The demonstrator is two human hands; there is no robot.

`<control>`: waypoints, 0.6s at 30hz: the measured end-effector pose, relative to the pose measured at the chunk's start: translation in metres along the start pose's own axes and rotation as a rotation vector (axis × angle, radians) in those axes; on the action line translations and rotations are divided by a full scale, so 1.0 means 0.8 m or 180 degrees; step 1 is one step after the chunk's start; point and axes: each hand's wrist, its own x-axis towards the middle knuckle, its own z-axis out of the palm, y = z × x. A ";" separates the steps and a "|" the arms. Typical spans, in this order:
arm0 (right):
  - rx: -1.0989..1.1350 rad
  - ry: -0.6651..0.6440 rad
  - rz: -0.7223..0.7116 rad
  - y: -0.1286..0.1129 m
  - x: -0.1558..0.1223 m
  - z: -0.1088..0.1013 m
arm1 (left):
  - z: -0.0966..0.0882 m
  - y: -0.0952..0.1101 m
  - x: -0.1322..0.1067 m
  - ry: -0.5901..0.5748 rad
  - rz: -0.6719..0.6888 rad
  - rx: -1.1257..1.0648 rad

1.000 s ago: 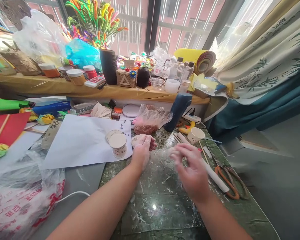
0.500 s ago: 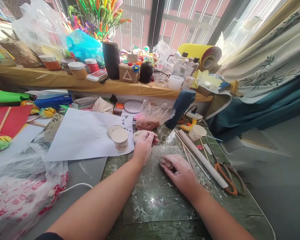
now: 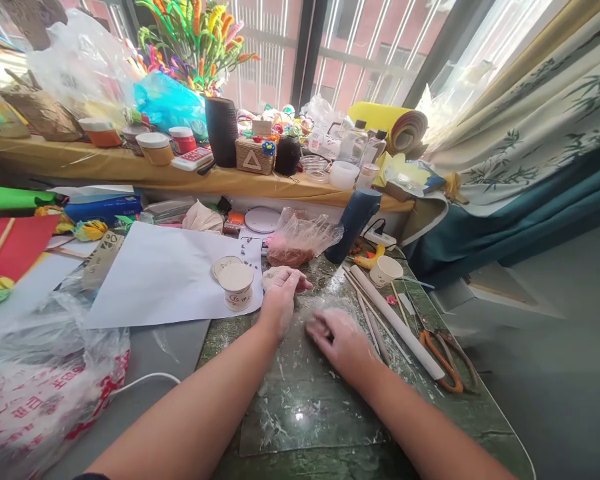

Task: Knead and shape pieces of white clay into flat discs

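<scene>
My left hand is closed, fingers bent together, right beside a pale lump of clay. Whether anything sits inside its fingers is hidden. My right hand, dusted white, curls palm-down low over a clear, smeared plastic sheet. Its fingers are bent inward, and I cannot see what they hold. Left of the hands, a paper cup with a pale top stands on white paper, next to a round pale disc. Behind the left hand lies a clear bag of reddish-brown material.
Right of my hands lie a pale rolling pin, thin sticks and orange-handled scissors. A paper cup, a yellow glue gun and a dark blue bottle stand farther back. A crowded cloth-covered sill runs behind.
My right hand has shifted a little left, nearer to my left hand, which stays by the clay lump. The camera view has tilted and shifted slightly.
</scene>
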 end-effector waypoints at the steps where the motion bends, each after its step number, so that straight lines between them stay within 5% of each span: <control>1: -0.0084 0.0133 0.0179 0.001 0.004 0.000 | 0.000 0.000 0.000 0.0005 -0.0004 0.0020; 4: -0.0143 0.0210 0.0260 -0.013 0.004 0.009 | -0.001 0.000 0.001 0.0046 -0.0019 0.0038; 9: 0.0634 -0.0435 -0.0620 -0.041 -0.046 0.011 | 0.000 0.003 0.002 0.0012 -0.0050 0.0055; 11: 0.1120 -0.0325 -0.0151 -0.035 -0.050 -0.002 | 0.002 0.006 0.000 -0.0025 -0.0049 0.0155; 15: 0.3227 0.0694 0.1771 -0.017 -0.008 -0.033 | 0.007 0.015 -0.007 -0.0243 0.0009 0.0541; 18: 0.5090 0.0777 0.2277 -0.017 0.026 -0.046 | 0.009 0.019 -0.012 -0.0437 0.0014 0.0698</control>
